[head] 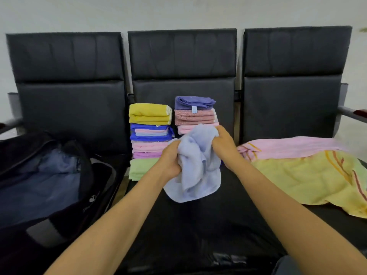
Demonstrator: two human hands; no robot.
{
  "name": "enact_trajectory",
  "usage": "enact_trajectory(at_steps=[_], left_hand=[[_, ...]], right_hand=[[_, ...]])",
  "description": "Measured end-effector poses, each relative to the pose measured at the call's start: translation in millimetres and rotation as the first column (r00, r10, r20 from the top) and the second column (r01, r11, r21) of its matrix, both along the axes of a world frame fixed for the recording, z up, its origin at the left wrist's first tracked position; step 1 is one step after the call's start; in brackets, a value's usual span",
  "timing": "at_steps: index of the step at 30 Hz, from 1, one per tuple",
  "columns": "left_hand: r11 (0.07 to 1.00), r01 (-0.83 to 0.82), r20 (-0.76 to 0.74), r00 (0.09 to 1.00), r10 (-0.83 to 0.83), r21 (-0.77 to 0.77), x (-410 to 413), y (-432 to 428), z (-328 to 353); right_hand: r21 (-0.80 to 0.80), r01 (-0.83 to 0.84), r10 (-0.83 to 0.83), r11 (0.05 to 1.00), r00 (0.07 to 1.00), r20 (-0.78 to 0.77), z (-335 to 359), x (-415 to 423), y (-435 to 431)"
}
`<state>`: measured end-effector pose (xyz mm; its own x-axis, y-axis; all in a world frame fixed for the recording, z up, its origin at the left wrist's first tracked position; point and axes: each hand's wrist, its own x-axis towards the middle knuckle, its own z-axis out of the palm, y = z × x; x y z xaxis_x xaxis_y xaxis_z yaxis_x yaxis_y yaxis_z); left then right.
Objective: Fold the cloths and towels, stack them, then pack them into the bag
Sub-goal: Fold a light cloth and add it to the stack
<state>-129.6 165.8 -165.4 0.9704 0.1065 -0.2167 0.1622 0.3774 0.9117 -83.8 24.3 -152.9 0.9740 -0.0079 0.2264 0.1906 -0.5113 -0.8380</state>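
Left hand (170, 159) and right hand (223, 144) both grip a crumpled pale blue terry cloth (195, 167), held up between them. Left of the left hand: open black fabric bag (87, 175), blue lining showing. Beyond the hands: two folded towel stacks (150, 135).

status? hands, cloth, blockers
Left hand and right hand both gripping light blue cloth, still bunched. Two folded stacks behind. Nothing blocking.

The light blue cloth (195, 165) hides the right stack's (195, 116) base; the bag (45, 175) and yellow towel (309, 179) are cut off by the frame edges
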Motion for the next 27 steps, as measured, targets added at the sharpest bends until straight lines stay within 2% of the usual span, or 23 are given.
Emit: enact_trajectory(at_steps=[1,3,5,7,9,11,13,19,23,27], left_hand=[[0.997,0.049,-0.049,0.998,-0.046,0.059,-3,7,-6],[0.982,0.142,-0.171,0.978,-0.120,0.122,-7,27,-25],[0.954,0.246,-0.264,0.944,-0.197,0.170,-15,40,-42],[0.941,0.287,-0.298,0.928,-0.225,0.181,-20,48,-58],[0.943,0.281,-0.293,0.930,-0.222,0.177,-22,53,-76],[0.947,0.258,-0.260,0.944,-0.204,0.193,-26,52,-87],[0.953,0.229,-0.228,0.956,-0.183,0.198,-29,51,-94],[0.973,0.161,-0.175,0.976,-0.132,0.162,-23,52,-95],[0.965,0.112,-0.107,0.990,-0.088,0.237,-18,57,-86],[0.953,-0.030,-0.018,0.999,0.037,0.300,-16,63,-79]], right_hand=[[-0.026,-0.005,0.004,1.000,1.000,-0.025,-12,3,-1],[-0.204,-0.081,0.049,0.976,0.987,-0.153,-34,0,-4],[-0.406,-0.206,0.087,0.890,0.952,-0.293,-49,-5,-6],[-0.464,-0.321,0.135,0.826,0.911,-0.390,-57,-16,-5],[-0.370,-0.477,0.259,0.798,0.824,-0.504,-65,-29,-2],[-0.201,-0.602,0.385,0.773,0.696,-0.606,-71,-41,4],[-0.054,-0.628,0.465,0.777,0.629,-0.622,-79,-50,11],[0.150,-0.489,0.500,0.859,0.742,-0.446,-109,-44,18],[0.221,-0.371,0.429,0.902,0.825,-0.369,-103,-35,18],[0.192,-0.280,0.325,0.941,0.905,-0.274,-89,-34,10]])
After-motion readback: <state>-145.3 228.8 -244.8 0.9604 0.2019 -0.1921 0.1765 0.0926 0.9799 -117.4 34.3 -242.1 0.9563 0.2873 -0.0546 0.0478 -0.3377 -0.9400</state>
